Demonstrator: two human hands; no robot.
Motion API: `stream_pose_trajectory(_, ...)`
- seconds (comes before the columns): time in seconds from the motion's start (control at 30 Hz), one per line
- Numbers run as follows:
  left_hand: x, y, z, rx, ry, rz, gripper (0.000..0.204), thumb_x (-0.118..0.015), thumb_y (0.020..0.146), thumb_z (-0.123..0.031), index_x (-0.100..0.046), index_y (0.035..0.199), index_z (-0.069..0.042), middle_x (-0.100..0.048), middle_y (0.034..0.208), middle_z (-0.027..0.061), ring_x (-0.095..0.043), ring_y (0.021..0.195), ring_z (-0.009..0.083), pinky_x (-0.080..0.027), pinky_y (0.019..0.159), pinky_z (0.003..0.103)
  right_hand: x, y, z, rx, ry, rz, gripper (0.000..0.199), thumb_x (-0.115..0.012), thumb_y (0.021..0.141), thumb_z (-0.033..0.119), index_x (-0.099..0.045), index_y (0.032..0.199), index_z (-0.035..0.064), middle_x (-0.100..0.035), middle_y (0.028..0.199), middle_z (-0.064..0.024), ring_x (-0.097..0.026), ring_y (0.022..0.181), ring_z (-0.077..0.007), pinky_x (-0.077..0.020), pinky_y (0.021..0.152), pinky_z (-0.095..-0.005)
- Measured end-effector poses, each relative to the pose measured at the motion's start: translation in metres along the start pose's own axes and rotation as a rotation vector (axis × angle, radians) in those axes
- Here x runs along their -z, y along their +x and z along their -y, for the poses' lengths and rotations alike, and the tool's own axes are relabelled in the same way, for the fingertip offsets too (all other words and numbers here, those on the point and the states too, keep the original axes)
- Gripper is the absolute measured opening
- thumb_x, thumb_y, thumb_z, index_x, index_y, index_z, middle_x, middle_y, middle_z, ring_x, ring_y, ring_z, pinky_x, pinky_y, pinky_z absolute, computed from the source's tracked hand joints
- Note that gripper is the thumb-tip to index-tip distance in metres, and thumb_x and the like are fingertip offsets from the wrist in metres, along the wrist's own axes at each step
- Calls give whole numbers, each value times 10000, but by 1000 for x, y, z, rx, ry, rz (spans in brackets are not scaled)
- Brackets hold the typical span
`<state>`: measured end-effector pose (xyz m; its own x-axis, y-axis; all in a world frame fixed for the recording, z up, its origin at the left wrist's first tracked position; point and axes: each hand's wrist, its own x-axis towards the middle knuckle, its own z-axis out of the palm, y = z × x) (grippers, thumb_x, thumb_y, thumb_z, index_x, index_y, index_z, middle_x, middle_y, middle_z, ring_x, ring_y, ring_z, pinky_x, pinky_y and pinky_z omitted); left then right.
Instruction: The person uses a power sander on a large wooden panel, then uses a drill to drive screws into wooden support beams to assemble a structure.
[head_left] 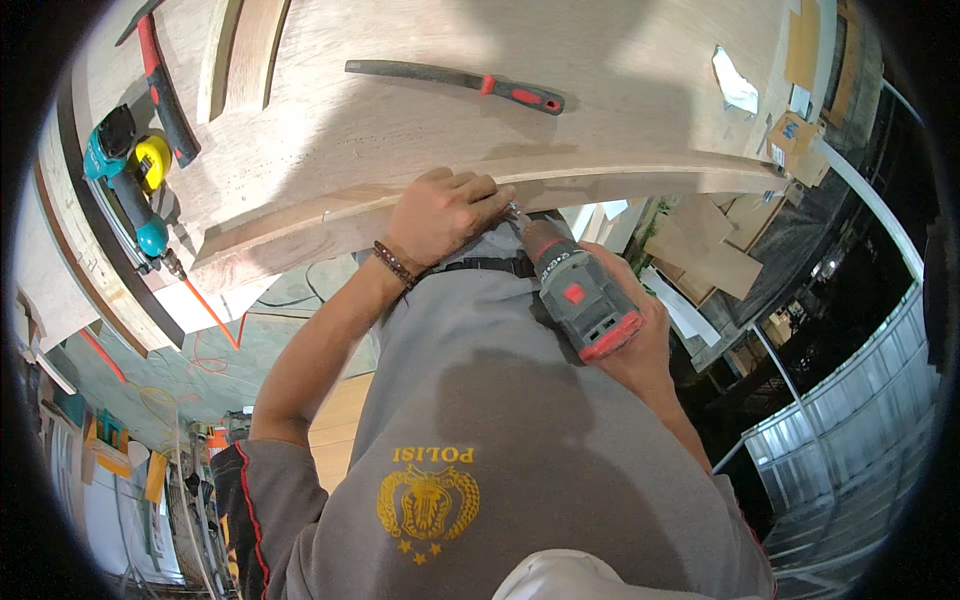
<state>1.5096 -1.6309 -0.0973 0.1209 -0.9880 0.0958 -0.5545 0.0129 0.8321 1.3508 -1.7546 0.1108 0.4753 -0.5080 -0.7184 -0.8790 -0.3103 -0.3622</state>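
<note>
Right now the left hand (445,213) is clamped over the front edge of the plywood panel (450,130), fingers curled down on the thin edge strip (640,172) that runs along it, a beaded bracelet (393,264) showing at the wrist. The right hand (640,345) is wrapped shut around the grip of a grey and red cordless drill (580,295), mostly hidden behind the tool's body. The drill points up and to the left, its nose meeting the panel's edge just beside the left hand's fingertips; the bit itself is too small to make out. Both arms come up past the person's grey shirt (500,420), which fills the lower middle of the view.

Up on the panel lies a hand saw (455,82) with a red and black handle, well clear of both hands. Over at the far left there is a teal power tool (125,185), a yellow tape measure (152,160) just beside it, and a red and black bar clamp (165,95) lying across the panel's corner. A torn scrap of white paper (735,85) sits near the right end of the panel. Offcuts of board (715,260) are stacked below on the right.
</note>
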Motion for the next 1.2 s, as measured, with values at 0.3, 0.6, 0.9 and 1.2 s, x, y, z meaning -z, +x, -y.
stream_pose_trajectory(0.3,-3,-4,4,-39,54,46,354,-666,869,-223,-710,1214,-154,-689,939,13,-695,804,174,-523,680,332,2,4,8,-12,7,4,830,-912,633,240,-569,1384,146,-746,1091,-122,-752,961,-289,-572,816,-372)
stream_pose_trajectory(0.6,-3,-3,4,-31,17,42,351,-668,862,-213,-709,1203,-142,-689,947,12,-698,819,170,-524,685,328,0,5,12,-43,-34,6,751,-884,659,253,-590,1341,144,-739,1112,-126,-749,965,-301,-573,815,-375)
stream_pose_trajectory(0.9,9,6,-5,58,-48,-88,675,-811,746,-276,-608,1373,-129,-624,904,42,-614,792,234,-503,687,354,-2,11,20,-5,-94,-28,657,-852,681,301,-616,1276,153,-737,1066,-105,-738,896,-330,-568,747,-388)
stream_pose_trajectory(1.2,-1,-2,3,77,-66,-172,1122,-807,690,-523,-297,1558,-26,-589,1007,94,-569,903,289,-459,809,432,-5,17,26,0,-119,-37,593,-836,708,299,-622,1243,157,-733,1030,-93,-734,875,-321,-562,722,-388)
